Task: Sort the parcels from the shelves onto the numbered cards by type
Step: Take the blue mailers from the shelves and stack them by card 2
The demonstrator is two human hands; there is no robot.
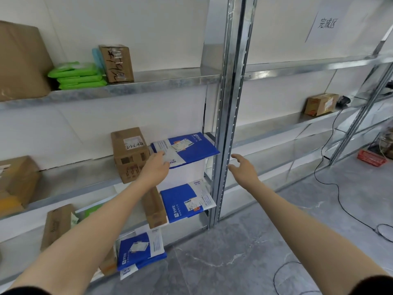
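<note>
Metal shelving (170,81) was faced, its blue-and-white envelope (191,150) touched by the left hand's (156,167) extended fingers, the right hand (243,169) held spread, grasping nothing.

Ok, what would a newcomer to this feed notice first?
Two bare arms reaching forward: the left hand at the near edge of a blue and white envelope on the middle shelf, the right hand open in the air by the metal post. Then the bright green packets stacked on the top shelf.

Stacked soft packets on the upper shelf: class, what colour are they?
The soft packets are bright green, seen in the head view.
</note>
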